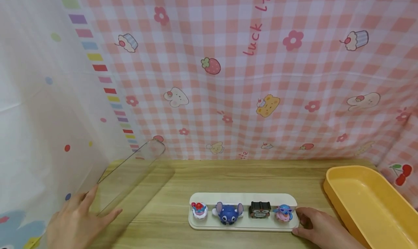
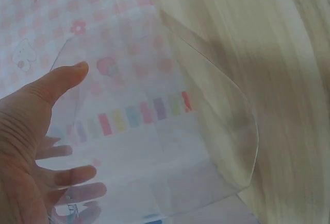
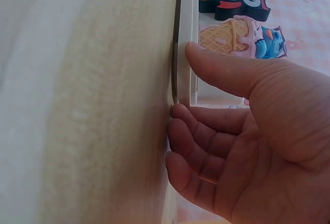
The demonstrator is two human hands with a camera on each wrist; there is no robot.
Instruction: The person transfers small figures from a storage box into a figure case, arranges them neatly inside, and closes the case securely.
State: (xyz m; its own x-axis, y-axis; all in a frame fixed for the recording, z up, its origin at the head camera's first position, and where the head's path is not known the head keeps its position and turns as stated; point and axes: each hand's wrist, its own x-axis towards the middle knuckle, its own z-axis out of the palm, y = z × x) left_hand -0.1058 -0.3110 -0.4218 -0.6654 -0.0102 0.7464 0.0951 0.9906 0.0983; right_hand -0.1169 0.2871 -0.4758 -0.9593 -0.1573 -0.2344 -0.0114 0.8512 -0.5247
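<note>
A clear plastic cover point(image 1: 130, 176), long with a rounded end, is held tilted at the left by my left hand point(image 1: 76, 218). In the left wrist view the thumb point(image 2: 67, 80) lies on one side and the fingers show through the clear plastic point(image 2: 216, 147). My right hand point(image 1: 321, 225) grips the right end of a long white tray point(image 1: 245, 227), its thumb at the near edge. Along the tray stand a cupcake figure point(image 1: 199, 211), a blue big-eared figure point(image 1: 228, 213), a black owl figure point(image 1: 259, 210) and a blue figure in an ice cream cone point(image 1: 283, 213).
A yellow bin point(image 1: 369, 191) stands on the wooden table point(image 1: 248, 176) at the right, beside my right forearm. Pink checked cloth point(image 1: 228, 115) hangs behind the table, and white dotted cloth point(image 1: 39, 115) hangs at the left.
</note>
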